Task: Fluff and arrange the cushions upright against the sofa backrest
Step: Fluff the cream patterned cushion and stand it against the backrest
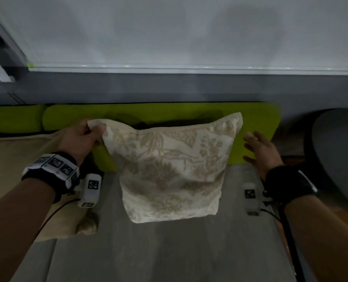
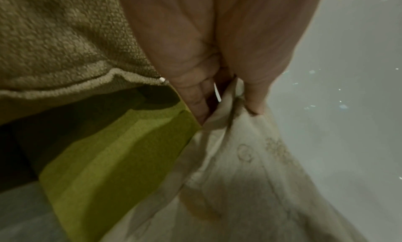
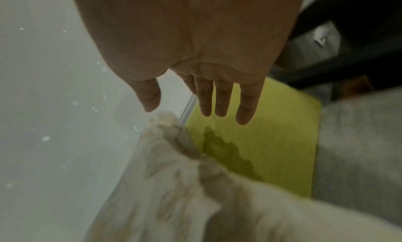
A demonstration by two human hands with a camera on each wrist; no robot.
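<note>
left hand pinches the top corner of the cream floral-embroidered fabric cushion, upright between both hands; right hand, fingers spread, holds nothing. better to pat that side, then lean it on the green backrest.

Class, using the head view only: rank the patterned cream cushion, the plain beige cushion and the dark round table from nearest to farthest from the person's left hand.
1. Patterned cream cushion: centre of the seat; the left hand pinches its top left corner.
2. Plain beige cushion: lying flat on the left, under that forearm.
3. Dark round table: far right edge, beyond the open right hand.
</note>
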